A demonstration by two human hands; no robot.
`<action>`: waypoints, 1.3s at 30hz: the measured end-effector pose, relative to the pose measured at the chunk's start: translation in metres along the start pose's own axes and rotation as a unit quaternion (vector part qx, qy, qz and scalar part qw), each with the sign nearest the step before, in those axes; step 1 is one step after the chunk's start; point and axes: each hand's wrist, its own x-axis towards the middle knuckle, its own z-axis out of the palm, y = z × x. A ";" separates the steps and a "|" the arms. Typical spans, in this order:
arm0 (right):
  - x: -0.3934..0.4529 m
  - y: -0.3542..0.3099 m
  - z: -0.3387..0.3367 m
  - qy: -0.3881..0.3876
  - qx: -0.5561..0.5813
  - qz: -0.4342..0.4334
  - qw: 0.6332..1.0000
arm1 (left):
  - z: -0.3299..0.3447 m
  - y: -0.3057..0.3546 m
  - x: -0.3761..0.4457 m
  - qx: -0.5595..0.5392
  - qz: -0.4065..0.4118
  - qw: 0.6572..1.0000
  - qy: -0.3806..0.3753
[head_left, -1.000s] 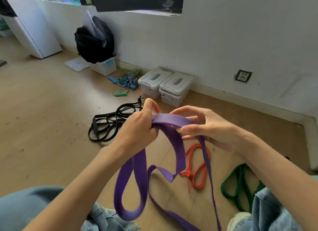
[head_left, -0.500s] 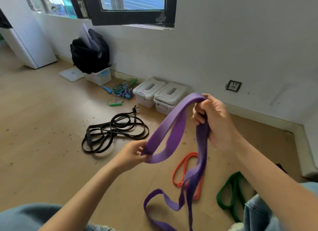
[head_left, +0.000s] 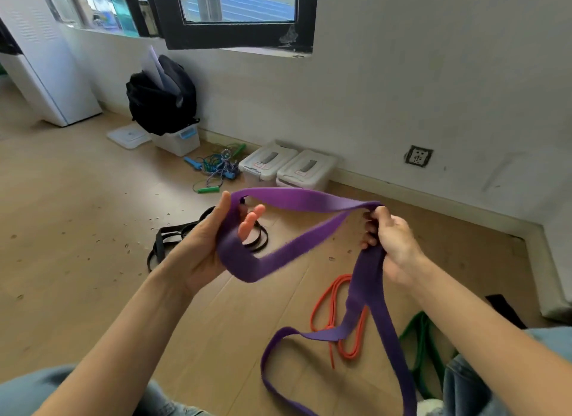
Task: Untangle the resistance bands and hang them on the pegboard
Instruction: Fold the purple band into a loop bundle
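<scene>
Bright daylight thru the window point(head_left: 238, 11), soft shadows on the floor point(head_left: 77, 230), wide-angle bend at edges, motion blur on left hand point(head_left: 213, 248) w/ purple band point(head_left: 297, 199)

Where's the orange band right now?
In the head view, the orange band lies on the floor at lower right, partly under the hanging purple band, left of the green band.

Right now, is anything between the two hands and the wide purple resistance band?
Nothing: the left hand has the wide purple resistance band looped over its palm, and the right hand grips it directly.
</scene>
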 end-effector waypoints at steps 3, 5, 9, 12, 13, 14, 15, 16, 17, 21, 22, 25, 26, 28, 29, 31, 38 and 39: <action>0.003 0.001 -0.007 0.016 -0.018 0.003 1.000 | 0.005 0.000 -0.011 -0.004 -0.124 0.974 -0.192; 0.006 -0.001 -0.011 0.028 -0.033 -0.004 0.999 | 0.003 0.000 -0.014 0.116 -0.146 0.958 -0.219; 0.004 -0.003 -0.011 -0.033 -0.064 -0.065 0.995 | -0.014 -0.013 -0.004 0.464 -0.130 0.876 0.027; -0.005 -0.002 -0.003 -0.134 -0.140 -0.156 0.969 | -0.021 -0.025 0.003 0.616 -0.100 0.773 0.114; -0.010 -0.002 0.001 -0.175 -0.196 -0.196 0.945 | -0.019 -0.026 0.004 0.625 -0.073 0.772 0.093; -0.014 -0.002 0.004 -0.211 -0.266 -0.231 0.912 | -0.016 -0.024 0.005 0.602 -0.052 0.795 0.056; -0.018 -0.002 0.008 -0.242 -0.331 -0.257 0.875 | -0.010 -0.023 0.004 0.575 -0.027 0.818 0.012; -0.021 -0.001 0.013 -0.264 -0.382 -0.271 0.843 | -0.001 -0.024 0.003 0.557 0.000 0.830 -0.033; -0.025 -0.002 0.017 -0.278 -0.415 -0.279 0.820 | 0.007 -0.028 0.001 0.564 0.024 0.823 -0.069; -0.027 -0.005 0.021 -0.292 -0.453 -0.298 0.788 | 0.028 -0.051 0.006 0.626 0.163 0.758 -0.077; -0.026 -0.007 0.020 -0.294 -0.449 -0.298 0.789 | 0.033 -0.053 0.006 0.615 0.188 0.763 -0.059; -0.022 -0.009 0.013 -0.317 -0.401 -0.271 0.816 | 0.045 -0.042 0.001 0.546 0.207 0.809 -0.073; -0.022 -0.006 0.010 -0.337 -0.372 -0.243 0.830 | 0.048 -0.035 -0.002 0.530 0.209 0.817 -0.095; -0.021 0.008 0.003 -0.379 -0.363 -0.170 0.834 | 0.052 -0.021 -0.009 0.489 0.227 0.833 -0.123; -0.021 0.018 0.000 -0.391 -0.388 -0.132 0.824 | 0.051 -0.015 -0.011 0.460 0.240 0.846 -0.121; -0.020 0.033 -0.006 -0.377 -0.465 -0.081 0.797 | 0.043 -0.003 -0.014 0.404 0.249 0.873 -0.114; -0.012 -0.006 -0.011 -0.258 -0.548 -0.206 0.769 | -0.025 0.012 -0.011 0.669 0.070 0.740 -0.008; -0.017 -0.018 -0.007 -0.261 -0.509 -0.226 0.789 | -0.033 0.010 -0.011 0.690 0.022 0.723 -0.015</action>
